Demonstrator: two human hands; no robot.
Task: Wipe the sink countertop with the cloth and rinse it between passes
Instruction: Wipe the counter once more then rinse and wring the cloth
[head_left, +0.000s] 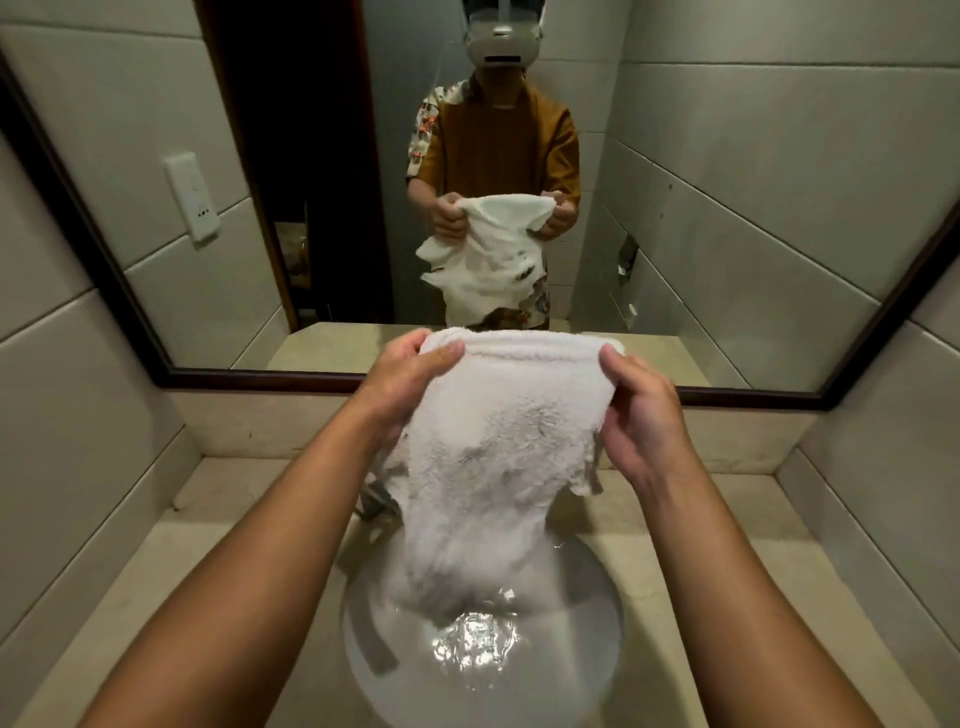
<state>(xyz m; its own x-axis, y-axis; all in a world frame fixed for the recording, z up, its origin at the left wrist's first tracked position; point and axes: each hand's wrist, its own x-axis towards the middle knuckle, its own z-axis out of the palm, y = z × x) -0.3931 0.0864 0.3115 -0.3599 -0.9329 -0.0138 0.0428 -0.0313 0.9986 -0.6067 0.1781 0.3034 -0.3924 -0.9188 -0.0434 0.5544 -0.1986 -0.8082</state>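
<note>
tiled bathroom walls (779, 171) all around, pale grey with dark grout lines, and a big dark-framed mirror (156, 291) straight ahead above a beige stone table (171, 561) with a round white sink (597, 618) set into it. from where i'm watching, both arms reach out over the basin. my left hand (410, 374) has its fingers (441, 358) curled over the top left corner of the white towel (498, 431), thumb behind, gripping it. my right hand (644, 415) is pinching the top right edge the same way, fingers wrapped round the fabric. so both are clamped on the cloth, nothing slack.

the towel hangs stretched between the two hands, top edge about level with the mirror's bottom frame, and it droops down in a crumpled sheet right over the sink. its bottom end reaches the water (478, 649) pooled in the basin, which looks rippled and shiny. the lower part of the towel looks darker and soggy.

a bit of chrome tap (376, 499) peeks out behind the towel on the left, mostly hidden. in the mirror i can see the person's reflection (498, 156) in a brown shirt holding the towel, plus a white wall socket (192, 197) reflected on the left.
</note>
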